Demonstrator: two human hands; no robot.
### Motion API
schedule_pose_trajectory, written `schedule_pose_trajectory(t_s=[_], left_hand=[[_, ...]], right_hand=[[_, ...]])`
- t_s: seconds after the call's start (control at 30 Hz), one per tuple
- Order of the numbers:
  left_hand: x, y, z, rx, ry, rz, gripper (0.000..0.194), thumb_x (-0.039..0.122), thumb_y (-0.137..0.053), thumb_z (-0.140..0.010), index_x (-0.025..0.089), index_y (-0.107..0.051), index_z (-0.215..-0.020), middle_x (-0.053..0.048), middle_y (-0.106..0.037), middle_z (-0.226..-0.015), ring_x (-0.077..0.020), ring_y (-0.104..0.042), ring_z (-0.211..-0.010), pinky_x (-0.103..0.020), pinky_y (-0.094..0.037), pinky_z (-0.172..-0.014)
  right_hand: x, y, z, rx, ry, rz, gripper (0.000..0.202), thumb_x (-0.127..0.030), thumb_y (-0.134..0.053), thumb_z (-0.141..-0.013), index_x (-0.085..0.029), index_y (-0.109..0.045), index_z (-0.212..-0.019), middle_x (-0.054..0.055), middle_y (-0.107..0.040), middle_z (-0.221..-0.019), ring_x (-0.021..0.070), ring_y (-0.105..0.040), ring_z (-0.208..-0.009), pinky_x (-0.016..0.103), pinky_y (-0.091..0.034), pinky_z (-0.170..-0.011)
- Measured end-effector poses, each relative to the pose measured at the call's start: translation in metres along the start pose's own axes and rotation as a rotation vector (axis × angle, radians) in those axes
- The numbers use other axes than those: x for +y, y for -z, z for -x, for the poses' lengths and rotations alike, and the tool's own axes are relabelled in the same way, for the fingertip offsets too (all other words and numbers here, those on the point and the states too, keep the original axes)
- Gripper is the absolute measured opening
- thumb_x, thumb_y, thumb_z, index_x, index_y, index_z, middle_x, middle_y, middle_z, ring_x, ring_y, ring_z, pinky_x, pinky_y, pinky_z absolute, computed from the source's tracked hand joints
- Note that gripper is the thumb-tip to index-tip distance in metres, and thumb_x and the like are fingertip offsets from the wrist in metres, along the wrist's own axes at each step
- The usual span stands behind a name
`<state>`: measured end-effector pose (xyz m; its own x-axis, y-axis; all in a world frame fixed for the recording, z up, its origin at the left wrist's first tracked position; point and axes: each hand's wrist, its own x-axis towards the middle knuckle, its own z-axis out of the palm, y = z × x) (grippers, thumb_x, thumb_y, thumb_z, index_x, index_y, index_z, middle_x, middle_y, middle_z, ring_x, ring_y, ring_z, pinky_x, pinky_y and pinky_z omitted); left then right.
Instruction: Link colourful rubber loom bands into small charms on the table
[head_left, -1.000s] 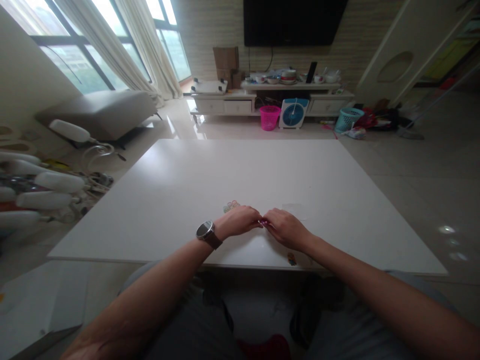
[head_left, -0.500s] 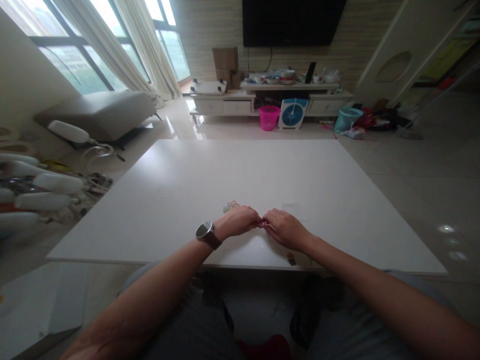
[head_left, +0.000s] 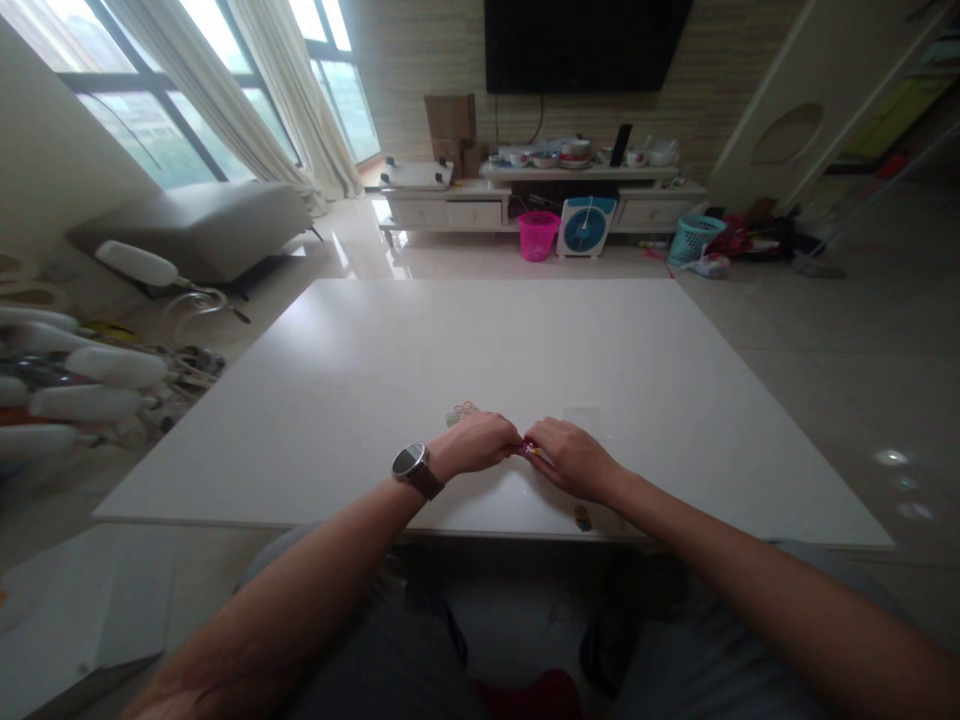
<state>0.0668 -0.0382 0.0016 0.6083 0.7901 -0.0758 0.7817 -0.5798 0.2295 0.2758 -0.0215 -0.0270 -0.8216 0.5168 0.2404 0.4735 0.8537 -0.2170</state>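
Observation:
My left hand [head_left: 484, 442], with a watch [head_left: 409, 460] on its wrist, is closed in a pinch at the left end of a small pink and yellow item [head_left: 529, 449]. From the other side my right hand [head_left: 574, 458] has its fingers closed on the same item. Both hands are close together over the near part of the white table [head_left: 495, 340]. Small rings [head_left: 461, 411] lie just behind my left hand, partly hidden by it. A clear flat piece [head_left: 589, 420] rests behind my right hand. Near the front edge lies a small yellow and dark figure [head_left: 583, 518].
Lamp parts with white shades [head_left: 120, 367] stand left of the table. Beyond the far edge are a pink basket [head_left: 538, 235], a blue fan [head_left: 587, 228] and a teal basket [head_left: 696, 240]. A white box [head_left: 82, 600] sits at the lower left.
The small item between my fingers has turned slightly, showing more of its pink and yellow surface. Both hands have stayed in nearly the same place.

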Motion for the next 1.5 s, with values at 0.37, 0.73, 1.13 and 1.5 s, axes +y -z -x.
schedule_pose_trajectory(t_s=[0.37,0.73,1.13,1.5], left_hand=[[0.0009,0.0022,0.0012,-0.001,-0.012,-0.007,0.023,0.026,-0.053,-0.093,0.025,-0.075,-0.086,-0.005,-0.075,-0.084,-0.0189,-0.069,-0.081,-0.027,-0.043,-0.071],[-0.0019,-0.0012,0.0012,0.028,-0.016,0.029,0.033,0.039,-0.048,-0.098,0.022,-0.073,-0.084,-0.006,-0.075,-0.084,-0.0198,-0.07,-0.083,-0.026,-0.042,-0.07],[-0.0017,-0.0023,-0.0002,0.021,0.005,0.027,0.034,0.038,-0.049,-0.098,0.021,-0.073,-0.08,-0.007,-0.074,-0.082,-0.0194,-0.07,-0.081,-0.027,-0.044,-0.073],[-0.0011,-0.0009,0.0003,0.003,-0.002,0.012,0.025,0.028,-0.053,-0.095,0.023,-0.074,-0.082,-0.006,-0.075,-0.084,-0.0192,-0.07,-0.083,-0.027,-0.045,-0.074]], right_hand=[[-0.0006,0.0028,0.0,-0.018,-0.019,0.016,0.019,-0.033,-0.049,-0.098,-0.017,-0.059,-0.096,0.007,-0.063,-0.089,0.0206,-0.053,-0.083,0.033,-0.038,-0.075],[0.0012,0.0002,-0.001,-0.021,-0.021,0.032,0.02,-0.031,-0.046,-0.1,-0.017,-0.059,-0.092,0.007,-0.063,-0.086,0.02,-0.053,-0.082,0.033,-0.037,-0.073],[0.002,-0.001,-0.0006,-0.011,-0.02,0.021,0.023,-0.032,-0.044,-0.101,-0.017,-0.059,-0.093,0.007,-0.063,-0.086,0.0199,-0.053,-0.081,0.033,-0.037,-0.074],[0.0023,-0.0004,-0.0003,-0.009,0.004,0.009,0.022,-0.033,-0.047,-0.1,-0.017,-0.059,-0.092,0.007,-0.063,-0.085,0.02,-0.053,-0.082,0.032,-0.037,-0.072]])
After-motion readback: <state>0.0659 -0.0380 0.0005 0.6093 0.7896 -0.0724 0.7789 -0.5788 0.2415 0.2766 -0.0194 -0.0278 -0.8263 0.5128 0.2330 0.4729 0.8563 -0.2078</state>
